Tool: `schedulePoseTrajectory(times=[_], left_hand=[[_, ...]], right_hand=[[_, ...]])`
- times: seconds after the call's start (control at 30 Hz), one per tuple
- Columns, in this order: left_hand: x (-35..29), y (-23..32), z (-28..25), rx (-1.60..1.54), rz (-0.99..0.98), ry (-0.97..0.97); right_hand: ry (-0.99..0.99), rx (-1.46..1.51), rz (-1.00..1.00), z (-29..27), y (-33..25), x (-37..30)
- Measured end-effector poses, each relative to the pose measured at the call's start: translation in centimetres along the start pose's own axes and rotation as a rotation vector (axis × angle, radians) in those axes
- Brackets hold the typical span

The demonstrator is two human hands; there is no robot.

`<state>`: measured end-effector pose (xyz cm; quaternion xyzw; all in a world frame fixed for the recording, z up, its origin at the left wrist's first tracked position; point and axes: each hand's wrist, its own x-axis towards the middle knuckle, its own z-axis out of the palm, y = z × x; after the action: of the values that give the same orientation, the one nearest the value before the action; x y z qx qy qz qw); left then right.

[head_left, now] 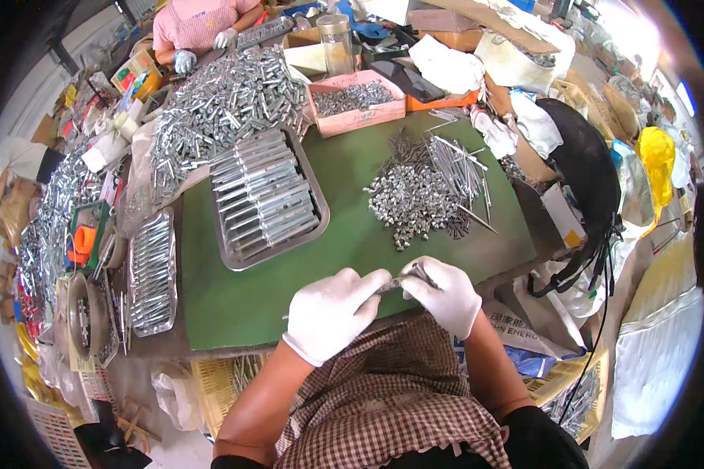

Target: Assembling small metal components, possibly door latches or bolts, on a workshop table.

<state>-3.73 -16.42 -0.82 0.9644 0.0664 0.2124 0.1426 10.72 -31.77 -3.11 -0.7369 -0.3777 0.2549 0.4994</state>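
My left hand, in a white glove, is closed round a slim silvery metal part whose end sticks out past the thumb and forefinger. Touching that end is my right hand, also gloved, its fingers pinched together over a small grey metal piece, mostly hidden. Just beyond the hands lies a heap of small silvery metal fittings, with thin metal pins along its right side. A grey metal tray on the left holds a row of long silvery metal parts.
The green work surface lies under everything. A pink box of small parts stands at the back, left of it a large pile of metal tubes. Another filled tray sits far left. Across the table a gloved person works.
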Motion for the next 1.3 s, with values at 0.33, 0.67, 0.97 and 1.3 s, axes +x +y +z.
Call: schedulePoseTrajectory(times=[0.33, 0.67, 0.97, 1.3], left_hand=[[-0.7, 2.0, 1.9, 0.17, -0.144, -0.071], [-0.6, 1.8, 2.3, 0.066, -0.155, -0.067], [-0.2, 1.8, 1.7, 0.098, -0.167, -0.126], [-0.3, 2.3, 1.8, 0.082, -0.158, -0.106]], right_hand=[[0.289, -0.588, -0.322, -3.8, 1.5, 6.3], [0.051, -0.925, -0.222, -4.2, 0.3, 8.0], [-0.006, -0.446, -0.455, -0.6, 0.8, 1.8], [0.211, -0.586, -0.43, -3.1, 1.3, 3.2]])
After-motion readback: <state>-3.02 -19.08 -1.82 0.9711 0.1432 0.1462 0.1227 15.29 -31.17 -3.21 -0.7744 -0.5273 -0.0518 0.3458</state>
